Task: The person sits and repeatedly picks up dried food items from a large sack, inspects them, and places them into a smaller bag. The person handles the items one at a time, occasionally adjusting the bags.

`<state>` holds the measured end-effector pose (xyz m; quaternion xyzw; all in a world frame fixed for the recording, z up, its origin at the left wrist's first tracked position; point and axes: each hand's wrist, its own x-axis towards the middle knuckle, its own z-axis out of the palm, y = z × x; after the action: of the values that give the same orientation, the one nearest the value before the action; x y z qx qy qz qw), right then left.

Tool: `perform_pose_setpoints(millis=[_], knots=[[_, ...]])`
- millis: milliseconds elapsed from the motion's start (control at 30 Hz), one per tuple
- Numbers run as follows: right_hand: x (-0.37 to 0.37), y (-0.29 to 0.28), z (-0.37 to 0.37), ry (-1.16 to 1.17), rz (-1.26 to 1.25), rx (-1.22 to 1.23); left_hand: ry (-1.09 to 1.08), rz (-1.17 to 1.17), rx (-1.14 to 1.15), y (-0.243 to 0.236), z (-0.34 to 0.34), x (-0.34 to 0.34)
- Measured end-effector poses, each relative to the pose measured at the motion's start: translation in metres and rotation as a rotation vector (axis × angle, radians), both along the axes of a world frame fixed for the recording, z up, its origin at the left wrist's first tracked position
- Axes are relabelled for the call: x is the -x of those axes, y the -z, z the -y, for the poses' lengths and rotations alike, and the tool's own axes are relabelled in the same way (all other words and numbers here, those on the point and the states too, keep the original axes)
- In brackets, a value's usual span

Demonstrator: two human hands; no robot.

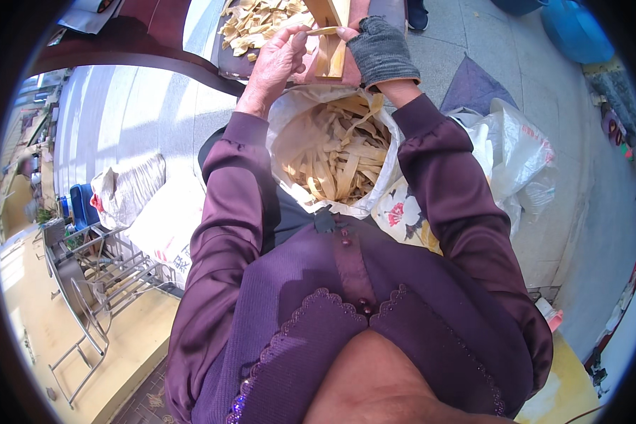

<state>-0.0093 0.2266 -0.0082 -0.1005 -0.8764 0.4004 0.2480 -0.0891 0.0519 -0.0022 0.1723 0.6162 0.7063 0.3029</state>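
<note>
Far to the left of and behind the left hand stands one tubular metal frame, with bulging pale sacks beside it. Smooth grey paving gives open room left of that hand. Just beyond its knuckles, a heap of flat, curled, yellowish pieces, too many to count, lies near the dark edge of the tabletop. The bare left hand pinches one end of a single slim, dry strip; the right hand, in one grey knit fingerless glove, pinches the other. Between them sits one wooden block. Below both hands, an open white sack holds countless long, leathery strips. Right of the gloved hand lie a pointed dark cloth and crinkled translucent plastic.
</note>
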Motion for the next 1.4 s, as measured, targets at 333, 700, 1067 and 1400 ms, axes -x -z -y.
perform_pose_setpoints(millis=[333, 700, 1067, 1400], knots=[[0.008, 0.054, -0.013, 0.014, 0.249, -0.199, -0.089, -0.531, 0.608, 0.041, 0.014, 0.010], [-0.071, 0.010, 0.067, -0.417, -0.369, -0.159, -0.002, 0.592, 0.054, 0.029, 0.049, -0.127], [-0.076, 0.028, 0.076, -0.557, -0.203, 0.184, -0.092, 0.676, -0.118, 0.039, 0.050, -0.114], [-0.070, 0.020, 0.074, -0.556, 0.190, 1.318, -0.388, -1.160, 0.411, -0.004, 0.043, -0.117]])
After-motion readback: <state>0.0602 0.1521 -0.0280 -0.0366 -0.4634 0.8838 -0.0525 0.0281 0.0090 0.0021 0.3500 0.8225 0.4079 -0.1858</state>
